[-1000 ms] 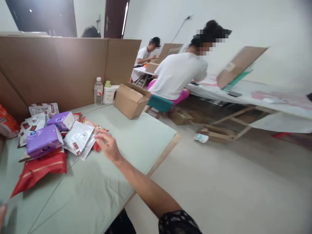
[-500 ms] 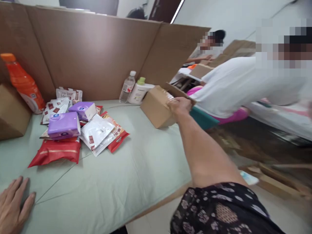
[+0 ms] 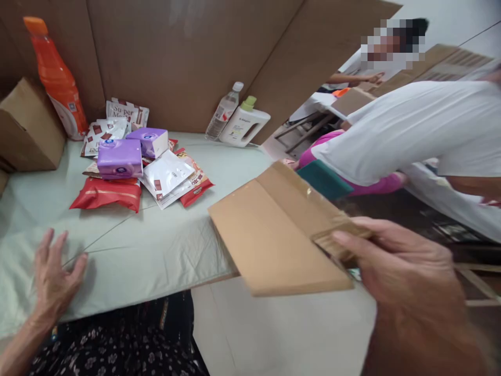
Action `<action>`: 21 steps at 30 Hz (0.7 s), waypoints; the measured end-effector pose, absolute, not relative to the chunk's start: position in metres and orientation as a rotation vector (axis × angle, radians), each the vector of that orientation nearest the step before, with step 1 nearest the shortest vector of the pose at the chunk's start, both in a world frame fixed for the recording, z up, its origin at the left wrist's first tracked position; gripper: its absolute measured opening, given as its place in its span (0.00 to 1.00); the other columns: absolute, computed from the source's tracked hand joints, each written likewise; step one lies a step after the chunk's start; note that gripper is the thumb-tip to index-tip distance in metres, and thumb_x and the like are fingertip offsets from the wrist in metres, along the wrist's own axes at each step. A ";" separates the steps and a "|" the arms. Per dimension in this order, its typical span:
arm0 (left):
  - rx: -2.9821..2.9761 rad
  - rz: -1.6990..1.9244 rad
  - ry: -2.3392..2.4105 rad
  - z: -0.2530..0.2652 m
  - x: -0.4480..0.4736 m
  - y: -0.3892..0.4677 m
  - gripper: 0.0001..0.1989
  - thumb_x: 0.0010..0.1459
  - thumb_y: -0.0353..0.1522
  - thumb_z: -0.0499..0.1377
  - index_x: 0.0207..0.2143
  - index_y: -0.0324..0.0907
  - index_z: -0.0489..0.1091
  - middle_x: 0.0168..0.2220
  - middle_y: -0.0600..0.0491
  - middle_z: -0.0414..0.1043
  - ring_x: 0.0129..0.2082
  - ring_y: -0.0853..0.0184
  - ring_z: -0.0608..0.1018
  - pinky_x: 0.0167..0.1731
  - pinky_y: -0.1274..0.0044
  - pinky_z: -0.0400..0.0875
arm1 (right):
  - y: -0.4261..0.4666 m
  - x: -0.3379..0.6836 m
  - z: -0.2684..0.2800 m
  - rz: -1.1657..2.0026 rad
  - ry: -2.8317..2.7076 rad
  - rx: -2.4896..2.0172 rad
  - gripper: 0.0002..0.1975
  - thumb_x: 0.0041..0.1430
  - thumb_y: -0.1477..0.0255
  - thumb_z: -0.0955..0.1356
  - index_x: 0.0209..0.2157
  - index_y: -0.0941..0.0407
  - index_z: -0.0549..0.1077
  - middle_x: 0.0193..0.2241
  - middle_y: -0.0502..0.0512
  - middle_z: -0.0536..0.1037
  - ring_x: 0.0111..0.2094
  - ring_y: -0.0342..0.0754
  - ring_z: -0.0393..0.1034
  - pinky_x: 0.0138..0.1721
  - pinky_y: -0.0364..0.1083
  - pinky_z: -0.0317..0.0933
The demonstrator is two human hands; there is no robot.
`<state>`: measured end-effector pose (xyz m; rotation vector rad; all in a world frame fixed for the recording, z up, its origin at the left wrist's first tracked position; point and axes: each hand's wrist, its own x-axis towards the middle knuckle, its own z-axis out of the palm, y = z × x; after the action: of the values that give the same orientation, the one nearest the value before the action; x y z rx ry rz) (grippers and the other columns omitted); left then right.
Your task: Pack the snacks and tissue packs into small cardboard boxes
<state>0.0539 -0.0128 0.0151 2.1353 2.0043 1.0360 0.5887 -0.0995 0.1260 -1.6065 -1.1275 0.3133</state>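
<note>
My right hand (image 3: 403, 261) grips a brown cardboard box (image 3: 270, 237) by its flap at the right. The box is tilted and held up over the table's front edge; its inside is hidden. At the left, my left hand (image 3: 58, 271) hovers at or rests on the green tablecloth (image 3: 168, 250), fingers spread and holding nothing. Beyond it lies a pile: two purple tissue packs (image 3: 119, 156), a red packet (image 3: 107, 194), white sachets (image 3: 166, 175) and a red-and-yellow snack bag (image 3: 198, 183).
An orange bottle (image 3: 58, 86) leans beside a cardboard box (image 3: 33, 128) at the left. A clear water bottle (image 3: 225, 112) and a white jug (image 3: 245, 125) stand against the cardboard wall (image 3: 188, 57). A person in a white shirt (image 3: 395, 133) is close at the right.
My right hand has brought the cardboard box off the table's right side, nearer to me. My left hand has shifted slightly, still spread. The view has turned downward.
</note>
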 end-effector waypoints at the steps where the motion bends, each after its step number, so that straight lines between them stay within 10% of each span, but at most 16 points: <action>1: 2.216 1.054 1.890 0.015 0.063 -0.020 0.30 0.63 0.44 0.62 0.64 0.41 0.66 0.70 0.35 0.59 0.68 0.41 0.68 0.64 0.47 0.67 | -0.106 0.573 0.128 0.317 -1.217 -1.566 0.05 0.57 0.65 0.77 0.36 0.45 0.82 0.33 0.49 0.81 0.31 0.50 0.75 0.27 0.49 0.70; 11: 2.297 0.980 1.249 0.051 0.079 -0.041 0.53 0.59 0.52 0.67 0.75 0.56 0.39 0.76 0.40 0.43 0.74 0.41 0.57 0.65 0.44 0.64 | -0.057 0.435 0.166 0.697 -2.308 -0.639 0.10 0.70 0.77 0.67 0.37 0.56 0.80 0.32 0.54 0.81 0.37 0.45 0.75 0.44 0.48 0.71; 21: 2.044 0.636 0.714 0.052 0.049 -0.001 0.67 0.49 0.52 0.74 0.76 0.59 0.29 0.78 0.42 0.37 0.76 0.38 0.49 0.70 0.41 0.48 | -0.056 0.421 0.185 1.337 -2.274 -0.705 0.21 0.70 0.55 0.68 0.54 0.55 0.79 0.48 0.60 0.83 0.44 0.46 0.80 0.44 0.43 0.73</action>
<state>0.0488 -0.0012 0.0521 2.0442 0.7135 0.6362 0.4213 -0.0561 0.1845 -0.7051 -2.2738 1.3369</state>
